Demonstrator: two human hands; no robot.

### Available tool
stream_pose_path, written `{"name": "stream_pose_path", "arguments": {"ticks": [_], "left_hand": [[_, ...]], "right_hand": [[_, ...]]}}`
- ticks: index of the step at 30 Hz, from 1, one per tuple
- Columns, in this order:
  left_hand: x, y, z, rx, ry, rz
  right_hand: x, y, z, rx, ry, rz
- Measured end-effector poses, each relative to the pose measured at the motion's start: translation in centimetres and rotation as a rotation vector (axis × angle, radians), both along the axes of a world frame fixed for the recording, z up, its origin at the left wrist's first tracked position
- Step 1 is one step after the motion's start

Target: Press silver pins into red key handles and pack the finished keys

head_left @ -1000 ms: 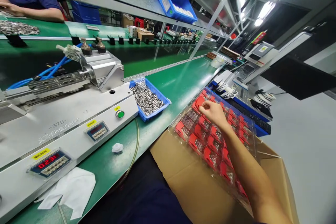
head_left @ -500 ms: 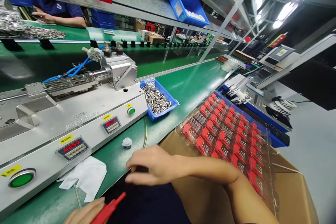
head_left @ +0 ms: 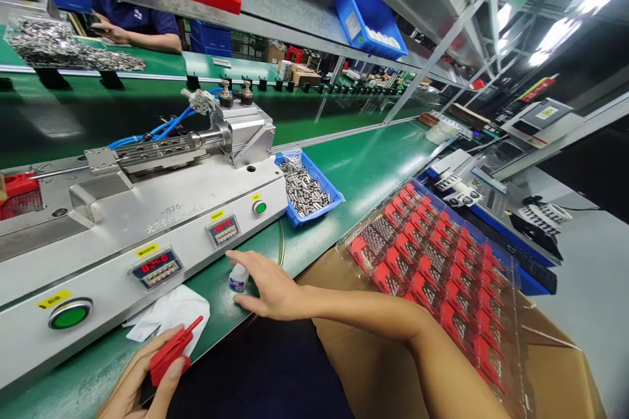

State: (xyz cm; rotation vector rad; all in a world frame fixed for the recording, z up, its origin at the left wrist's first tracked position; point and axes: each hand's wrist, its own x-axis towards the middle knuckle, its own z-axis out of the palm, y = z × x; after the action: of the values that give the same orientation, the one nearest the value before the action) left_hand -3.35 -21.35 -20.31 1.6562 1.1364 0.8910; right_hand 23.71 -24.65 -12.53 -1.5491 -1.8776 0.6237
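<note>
My left hand (head_left: 132, 383) grips a red plastic part (head_left: 170, 355) with a thin prong, between thumb and fingers over the bench's near edge. My right hand (head_left: 270, 288) is open, with thumb and fingers apart around a small white bottle (head_left: 238, 280) with a printed label. The bottle stands upright on the green bench; I cannot tell whether the fingers touch it. Beside my left hand lies a crumpled white cloth (head_left: 189, 308), partly behind the red part.
A metal bench machine (head_left: 167, 209) with digital displays and green buttons fills the left. Beyond it sits a blue bin (head_left: 314, 209) of metal pins. At right, a clear tray (head_left: 515, 340) of red parts rests on a cardboard box (head_left: 555, 366). A co-worker (head_left: 152, 26) sits opposite.
My right hand has moved forward to the small bottle. My left hand has risen into fuller view with the red part. The camera view has shifted left.
</note>
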Motion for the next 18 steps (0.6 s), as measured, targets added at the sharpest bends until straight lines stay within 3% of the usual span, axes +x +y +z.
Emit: {"name": "stream_pose_path", "arguments": {"ticks": [6, 10, 14, 18], "left_hand": [[0.5, 0.7, -0.1, 0.034, -0.024, -0.056], [1.0, 0.5, 0.7, 0.012, -0.033, -0.053], [1.9, 0.2, 1.8, -0.045, -0.003, -0.084], [2.3, -0.4, 2.6, -0.064, -0.034, -0.13]], "right_hand": [[0.2, 0.2, -1.7, 0.051, 0.009, -0.078], [-0.1, 0.4, -2.2, 0.04, -0.025, -0.021], [-0.7, 0.9, -2.1, -0.03, 0.034, 0.0], [-0.8, 1.1, -0.8, -0.133, 0.165, -0.061]]}}
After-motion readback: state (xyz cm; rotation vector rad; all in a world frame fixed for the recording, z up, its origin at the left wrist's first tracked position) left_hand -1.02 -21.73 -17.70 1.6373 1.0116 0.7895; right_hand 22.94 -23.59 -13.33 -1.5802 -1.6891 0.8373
